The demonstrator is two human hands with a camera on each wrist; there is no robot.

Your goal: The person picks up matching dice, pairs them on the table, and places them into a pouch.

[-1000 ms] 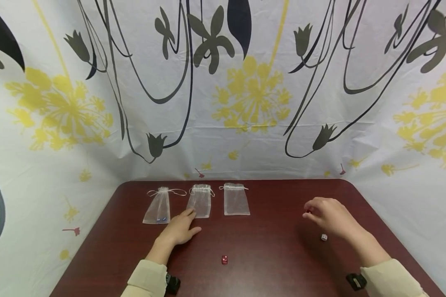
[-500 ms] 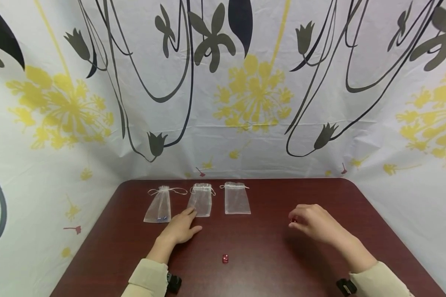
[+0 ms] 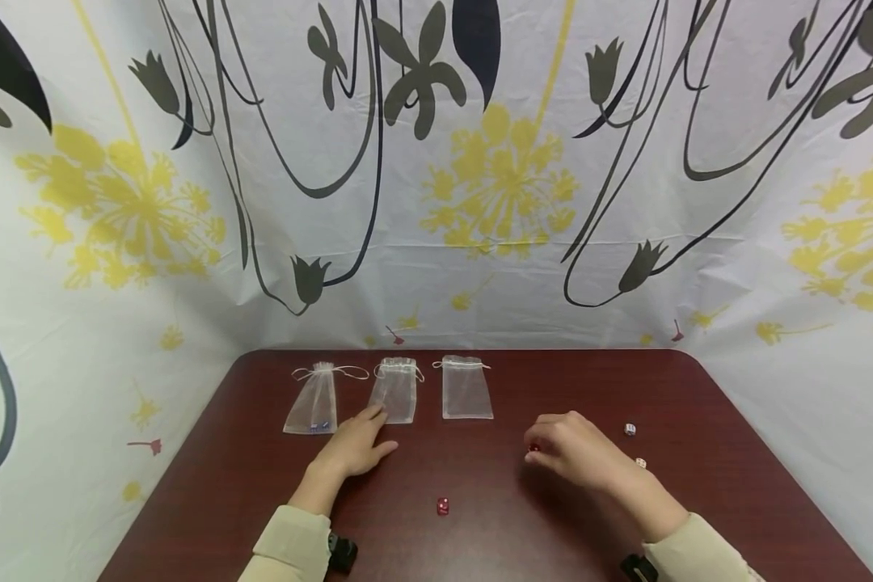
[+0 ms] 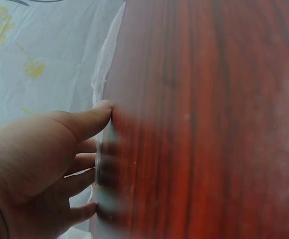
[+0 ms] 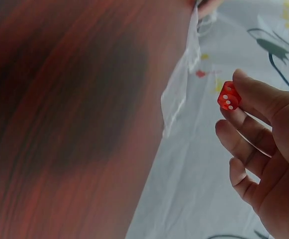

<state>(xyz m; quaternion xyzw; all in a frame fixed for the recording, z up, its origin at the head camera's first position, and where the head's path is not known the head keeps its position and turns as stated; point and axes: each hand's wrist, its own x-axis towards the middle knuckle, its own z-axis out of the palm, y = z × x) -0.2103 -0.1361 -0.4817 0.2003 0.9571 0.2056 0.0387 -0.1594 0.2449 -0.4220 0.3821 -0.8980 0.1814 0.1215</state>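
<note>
In the right wrist view a red translucent die (image 5: 229, 96) with white pips is pinched between the thumb and a fingertip of my right hand (image 3: 575, 451). That hand hovers above the right half of the table. My left hand (image 3: 352, 446) rests on the tabletop with its fingers spread, the fingertips at the lower edge of the middle sheer drawstring bag (image 3: 400, 396). Another red die (image 3: 443, 506) lies on the table between the hands. Blue dice (image 3: 320, 426) show inside the left drawstring bag (image 3: 323, 396), whose neck is gathered.
A third sheer bag (image 3: 467, 392) lies flat at the right of the row. Two white dice (image 3: 630, 429) sit beyond the right hand, one partly behind the forearm. A patterned cloth (image 3: 495, 307) hangs behind and beside the dark red wooden table (image 3: 553, 380).
My right hand has moved left across the table, carrying the red die, and the white dice behind it have come into view. The left hand stays in place.
</note>
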